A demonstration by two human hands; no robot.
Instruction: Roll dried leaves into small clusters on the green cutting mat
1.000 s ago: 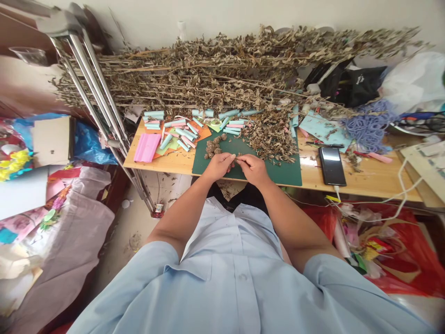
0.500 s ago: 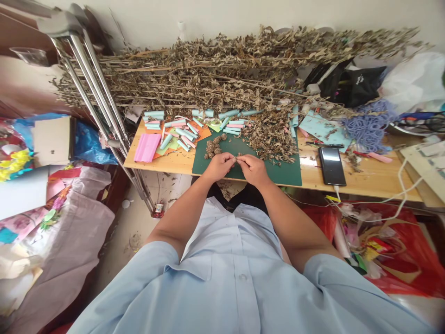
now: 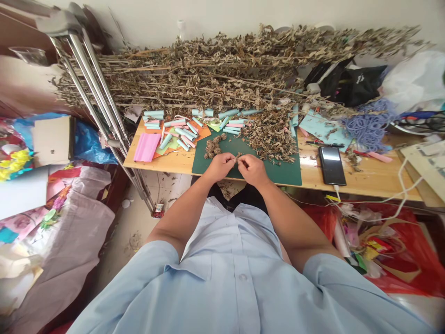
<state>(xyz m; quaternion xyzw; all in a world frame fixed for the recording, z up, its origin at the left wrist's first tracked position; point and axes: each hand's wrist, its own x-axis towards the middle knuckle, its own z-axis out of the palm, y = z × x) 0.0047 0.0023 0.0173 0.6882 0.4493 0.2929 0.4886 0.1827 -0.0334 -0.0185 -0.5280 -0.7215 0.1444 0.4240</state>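
My left hand [image 3: 221,166] and my right hand [image 3: 251,169] meet over the front edge of the green mat [image 3: 282,174], fingers pinched together. Between the fingertips is a small bit of dried plant [image 3: 237,160], its shape too small to make out. Just behind my left hand sits a cluster of brown crumpled balls [image 3: 213,146]. A heap of dry loose leaves [image 3: 273,137] covers the back right of the mat, beyond my right hand.
Long dried stalks [image 3: 194,79] lie along the back. Rolled paper pieces [image 3: 182,134] and a pink sheet [image 3: 147,147] are at left. A phone [image 3: 332,166] with a cable and purple yarn [image 3: 368,123] are at right. Metal crutches [image 3: 100,102] lean against the table's left end.
My right hand's fingers have shifted slightly, with a small gap from the left fingertips now. The left hand has hardly moved.
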